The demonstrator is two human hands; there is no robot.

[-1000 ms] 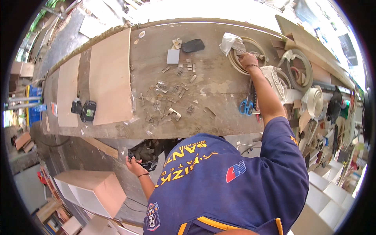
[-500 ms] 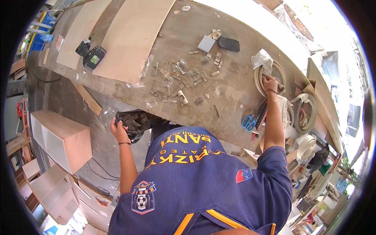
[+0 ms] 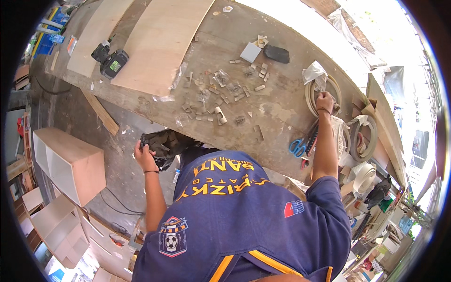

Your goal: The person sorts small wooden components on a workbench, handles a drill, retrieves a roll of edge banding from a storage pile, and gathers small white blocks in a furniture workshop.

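My left hand (image 3: pixel 144 155) is closed on the rim of a black plastic bag (image 3: pixel 165 141), which hangs beside the near edge of the workbench. The bag's inside is dark and hard to make out. At the right of the bench, my right hand (image 3: pixel 325 102) has its fingers curled together over a coil of pale edging strip (image 3: pixel 310 96). Whatever those fingers hold is hidden. A crumpled white plastic bag (image 3: pixel 315 73) lies on the coil, just beyond the hand. Several small metal fittings (image 3: pixel 219 113) and clear packets (image 3: pixel 221 78) are scattered across the middle of the bench.
Blue-handled scissors (image 3: pixel 297 147) lie left of my right forearm. A grey box (image 3: pixel 250 52) and a dark block (image 3: pixel 276 54) sit farther back. A cordless drill (image 3: pixel 112 63) rests beside a plywood panel (image 3: pixel 150 42). Another coil (image 3: pixel 364 138) and a wooden cabinet (image 3: pixel 70 164) flank me.
The whole view has shifted slightly. The black bag's mouth has changed shape a little, and less of its inside shows. Both hands stay in nearly the same places.
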